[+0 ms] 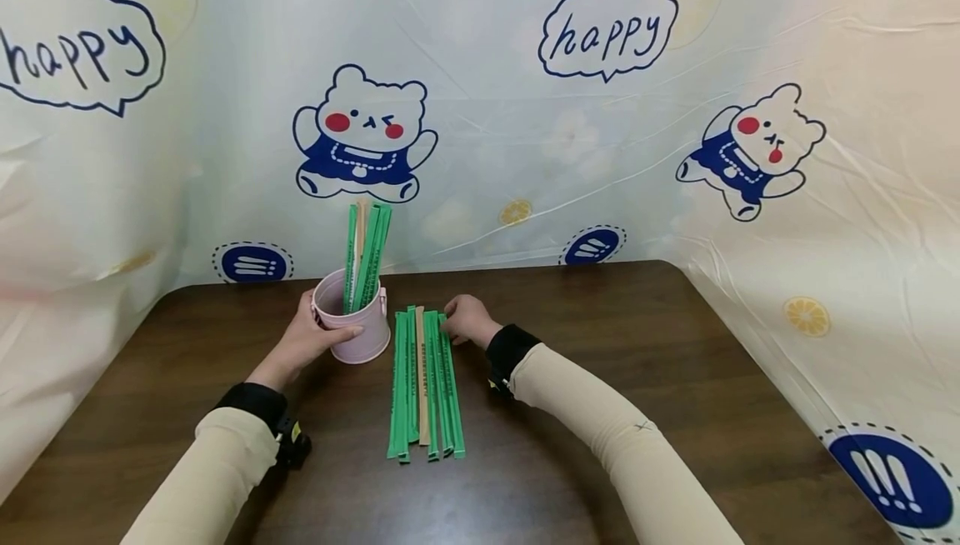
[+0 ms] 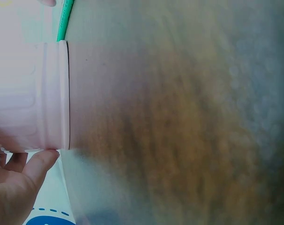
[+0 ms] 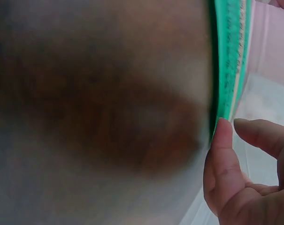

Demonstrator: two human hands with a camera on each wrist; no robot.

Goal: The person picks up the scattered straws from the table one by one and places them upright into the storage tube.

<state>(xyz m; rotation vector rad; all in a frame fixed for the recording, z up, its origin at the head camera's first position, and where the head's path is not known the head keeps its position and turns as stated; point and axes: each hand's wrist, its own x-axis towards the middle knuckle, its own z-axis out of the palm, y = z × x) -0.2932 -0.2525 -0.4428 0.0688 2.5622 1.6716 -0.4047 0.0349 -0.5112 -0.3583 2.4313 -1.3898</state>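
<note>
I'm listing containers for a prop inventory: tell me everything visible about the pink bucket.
The pink bucket is round and smooth, perhaps painted metal, with a raised rim and a small lug on its right side. It stands, apparently upright, on the brown table. Green and tan sticks stand in it, rising above the rim. The left hand grips it, thumb across the front.

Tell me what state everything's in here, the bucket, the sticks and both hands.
Pink bucket: upright, open at the top.
Standing sticks: in the bucket, tops above its rim.
Lying sticks: side by side on the table.
Left hand: gripping the bucket.
Right hand: fingertips at the lying sticks' far end; pinching unclear.
</note>
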